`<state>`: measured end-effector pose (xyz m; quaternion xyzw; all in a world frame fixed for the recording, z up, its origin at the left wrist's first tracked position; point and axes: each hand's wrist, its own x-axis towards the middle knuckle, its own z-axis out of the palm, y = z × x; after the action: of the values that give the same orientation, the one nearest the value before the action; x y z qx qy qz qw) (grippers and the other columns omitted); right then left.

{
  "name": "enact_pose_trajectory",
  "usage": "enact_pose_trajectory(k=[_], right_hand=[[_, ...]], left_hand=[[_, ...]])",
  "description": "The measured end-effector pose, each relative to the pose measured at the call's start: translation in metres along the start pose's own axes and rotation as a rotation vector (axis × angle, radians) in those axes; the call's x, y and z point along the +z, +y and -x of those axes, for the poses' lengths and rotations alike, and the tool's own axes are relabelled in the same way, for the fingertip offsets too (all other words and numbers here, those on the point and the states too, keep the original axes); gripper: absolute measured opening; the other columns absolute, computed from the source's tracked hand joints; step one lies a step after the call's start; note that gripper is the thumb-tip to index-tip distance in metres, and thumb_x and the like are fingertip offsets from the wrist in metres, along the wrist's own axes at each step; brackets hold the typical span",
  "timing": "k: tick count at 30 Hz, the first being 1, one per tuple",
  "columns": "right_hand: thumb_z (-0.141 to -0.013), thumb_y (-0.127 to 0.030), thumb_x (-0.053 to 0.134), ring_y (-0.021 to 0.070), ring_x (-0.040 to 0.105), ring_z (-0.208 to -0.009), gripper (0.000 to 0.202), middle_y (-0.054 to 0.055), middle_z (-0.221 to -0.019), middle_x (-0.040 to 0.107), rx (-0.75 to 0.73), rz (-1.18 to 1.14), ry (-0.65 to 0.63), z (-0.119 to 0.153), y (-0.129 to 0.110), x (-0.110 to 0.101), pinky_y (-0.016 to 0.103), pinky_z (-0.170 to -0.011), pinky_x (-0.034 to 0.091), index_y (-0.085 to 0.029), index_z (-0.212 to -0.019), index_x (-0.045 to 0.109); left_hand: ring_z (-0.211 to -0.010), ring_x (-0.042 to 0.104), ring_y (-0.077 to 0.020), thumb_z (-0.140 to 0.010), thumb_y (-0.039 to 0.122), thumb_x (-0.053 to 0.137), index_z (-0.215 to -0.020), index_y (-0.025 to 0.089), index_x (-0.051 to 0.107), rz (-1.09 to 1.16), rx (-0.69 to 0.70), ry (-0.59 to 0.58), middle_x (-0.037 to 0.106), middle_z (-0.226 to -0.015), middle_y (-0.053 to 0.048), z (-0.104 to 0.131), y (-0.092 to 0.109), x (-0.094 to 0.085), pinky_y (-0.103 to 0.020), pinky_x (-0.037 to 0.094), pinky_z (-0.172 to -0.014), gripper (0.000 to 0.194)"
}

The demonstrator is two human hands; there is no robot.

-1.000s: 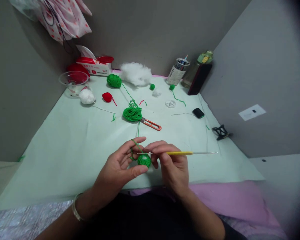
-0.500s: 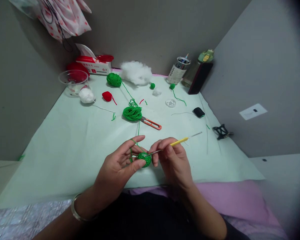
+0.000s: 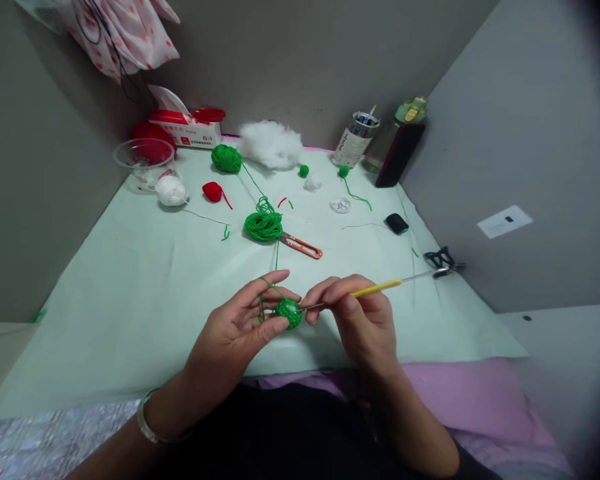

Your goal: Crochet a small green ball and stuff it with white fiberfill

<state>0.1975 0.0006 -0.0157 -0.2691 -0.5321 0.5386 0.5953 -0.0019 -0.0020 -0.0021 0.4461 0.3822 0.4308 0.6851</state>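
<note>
Between the thumb and fingers of my left hand point(image 3: 240, 320) is a small round green crochet piece point(image 3: 289, 315), with white showing at its opening. Green yarn loops over the raised left index finger and runs up to a loose green yarn bundle point(image 3: 263, 227). My right hand point(image 3: 363, 317) pinches a crochet hook point(image 3: 377, 289) by its yellow handle. The hook's metal tip points left and meets the right side of the green piece; whether it sits inside a stitch I cannot tell.
Orange-handled thread snips point(image 3: 303, 246) lie against the bundle. Farther back are a green yarn ball point(image 3: 227, 159), white stuffing point(image 3: 271, 144), a red yarn ball point(image 3: 212, 192), a white yarn ball point(image 3: 172, 191) and a plastic cup point(image 3: 145, 160). A pen can point(image 3: 354, 141) and bottle point(image 3: 411, 113) stand back right.
My right hand has shifted right, drawing the crochet hook back so its tip is nearer the edge of the green piece. My left hand keeps its hold, almost still.
</note>
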Motion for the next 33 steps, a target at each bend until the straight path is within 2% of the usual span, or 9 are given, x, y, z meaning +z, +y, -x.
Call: enact_pose_trajectory(k=[9, 15, 21, 28, 33], right_hand=[[-0.107, -0.028, 0.059, 0.0157, 0.076, -0.081, 0.018, 0.005, -0.102, 0.081, -0.018, 0.074, -0.033, 0.004, -0.002, -0.003, 0.033, -0.078, 0.065, -0.024, -0.105, 0.077], [-0.106, -0.026, 0.061, 0.0186, 0.076, -0.088, 0.019, 0.006, -0.102, 0.082, -0.105, 0.231, 0.004, 0.005, -0.008, 0.006, 0.037, -0.079, 0.065, -0.025, -0.107, 0.079], [-0.107, -0.028, 0.058, 0.0172, 0.077, -0.08, 0.019, 0.005, -0.101, 0.082, -0.038, 0.094, 0.026, 0.005, -0.002, 0.005, 0.038, -0.078, 0.066, -0.025, -0.105, 0.076], [-0.106, -0.031, 0.061, 0.0161, 0.077, -0.082, 0.017, 0.005, -0.099, 0.081, -0.028, 0.092, 0.03, 0.003, -0.002, 0.007, 0.035, -0.079, 0.065, -0.025, -0.104, 0.076], [-0.105, -0.035, 0.062, 0.0164, 0.077, -0.08, 0.017, 0.005, -0.1, 0.082, 0.039, 0.066, 0.061, 0.004, -0.001, 0.007, 0.036, -0.079, 0.066, -0.024, -0.102, 0.075]], left_hand=[[-0.109, 0.076, -0.0242, -0.09, 0.03, 0.079, -0.135, 0.018, 0.068, -0.027, 0.01, -0.014, 0.079, -0.116, -0.011, -0.001, -0.001, 0.0, -0.036, 0.063, -0.101, 0.047], [-0.104, 0.077, -0.0215, -0.091, 0.026, 0.077, -0.132, 0.019, 0.069, -0.029, -0.009, 0.037, 0.079, -0.117, -0.009, -0.001, -0.001, 0.002, -0.035, 0.062, -0.101, 0.043], [-0.106, 0.077, -0.0199, -0.091, 0.027, 0.08, -0.131, 0.021, 0.07, -0.004, 0.0, 0.026, 0.079, -0.114, -0.007, 0.001, 0.0, 0.001, -0.03, 0.063, -0.099, 0.042], [-0.105, 0.078, -0.0182, -0.091, 0.029, 0.08, -0.131, 0.022, 0.07, -0.067, 0.015, 0.047, 0.079, -0.112, -0.005, 0.002, 0.0, 0.0, -0.025, 0.063, -0.095, 0.041], [-0.104, 0.078, -0.0189, -0.092, 0.032, 0.08, -0.133, 0.023, 0.07, -0.102, 0.009, 0.048, 0.08, -0.114, -0.006, 0.004, 0.001, -0.002, -0.026, 0.063, -0.095, 0.043]])
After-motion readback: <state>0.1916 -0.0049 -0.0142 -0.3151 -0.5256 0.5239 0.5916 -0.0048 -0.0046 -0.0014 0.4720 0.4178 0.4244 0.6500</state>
